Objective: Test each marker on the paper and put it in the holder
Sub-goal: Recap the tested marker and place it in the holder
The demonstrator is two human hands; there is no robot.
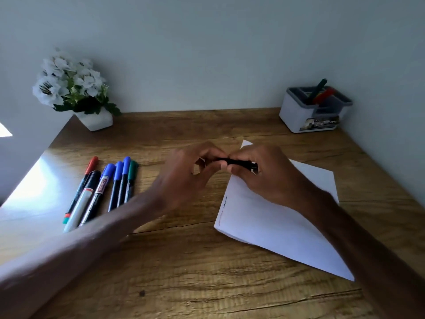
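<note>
Both hands meet above the far left corner of the white paper point(271, 217). My right hand point(264, 173) grips a black marker point(239, 162) by its barrel. My left hand point(190, 171) pinches the marker's left end, where the cap sits; that end is hidden by the fingers. Short scribbles mark the paper's left edge point(224, 201). Several more markers point(108, 187) lie in a row on the desk at the left, with red, blue and green caps. The white and grey holder point(315, 111) stands at the back right with a green and a red marker in it.
A white pot of white flowers point(76, 93) stands at the back left corner. The wooden desk point(184, 261) meets walls at the back and right. Bright light glares on the desk's left edge.
</note>
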